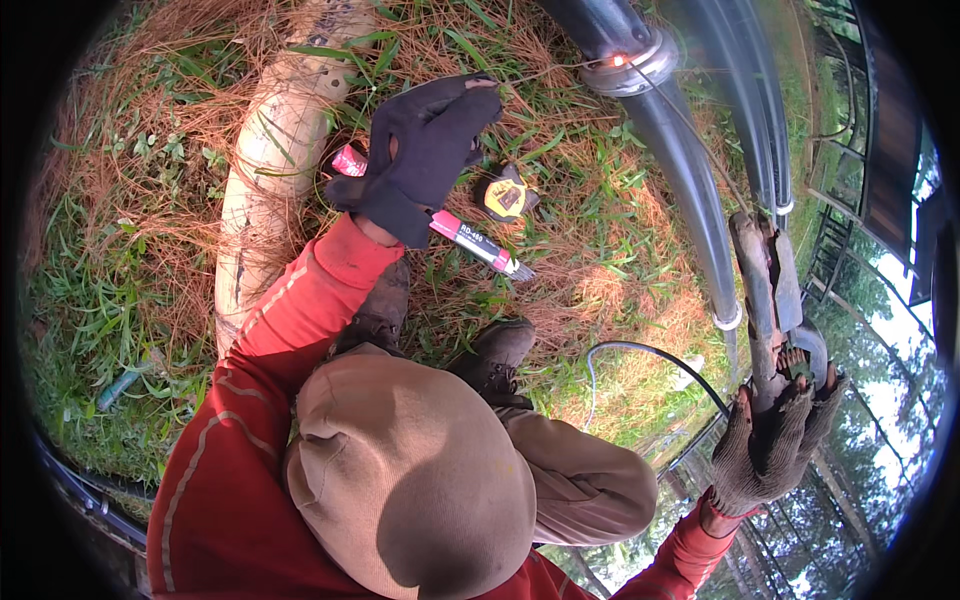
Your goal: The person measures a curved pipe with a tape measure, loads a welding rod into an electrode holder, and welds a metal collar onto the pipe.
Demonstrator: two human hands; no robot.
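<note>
My left hand [430, 140], in a dark glove, pinches a thin rod [545, 74] whose far end reaches a collar [640, 65] on a dark metal pipe [672, 150]. An orange spot glows at that collar. My right hand [780, 440], in a worn knitted glove, is closed around the lower end of a battered electrode holder [758, 290]. From the holder's top a thin welding electrode [700, 140] slants up to the glowing spot. Below the left hand, a pink-and-white packet of electrodes [475, 243] lies on the grass, with a yellow-and-black tape measure [507, 195] close by.
A pale log-like cylinder [275, 170] lies at the left on pine needles and grass. More dark pipes [750, 100] stand at the upper right. A black cable [660, 350] curves toward my right hand. My boots [500, 350] and a rounded beige cloth shape [410, 460] occupy the lower middle.
</note>
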